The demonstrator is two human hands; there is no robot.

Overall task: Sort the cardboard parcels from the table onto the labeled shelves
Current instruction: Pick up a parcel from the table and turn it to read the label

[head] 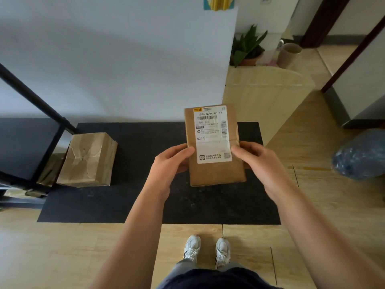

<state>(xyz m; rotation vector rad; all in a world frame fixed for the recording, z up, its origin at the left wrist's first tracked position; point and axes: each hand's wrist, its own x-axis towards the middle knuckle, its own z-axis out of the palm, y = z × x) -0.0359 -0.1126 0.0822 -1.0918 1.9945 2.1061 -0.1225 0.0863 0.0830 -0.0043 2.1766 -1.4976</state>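
Note:
I hold a flat cardboard parcel (pixel 216 172) in front of me, above the black table (pixel 145 205), its white shipping label facing up. My left hand (pixel 170 161) grips its left edge with the thumb on top. My right hand (pixel 258 161) grips its right edge the same way. A second, crumpled cardboard parcel (pixel 87 159) lies on the table's left part. The black metal shelf frame (pixel 35 101) stands at the far left, with another cardboard parcel (pixel 50 170) partly hidden behind its post.
A white wall runs behind the table. A pale wooden panel (pixel 266 94) leans at the right of the table, with a potted plant (pixel 248 49) and a beige cup (pixel 289 55) beyond it. A blue plastic bag (pixel 360 155) lies on the wooden floor at right.

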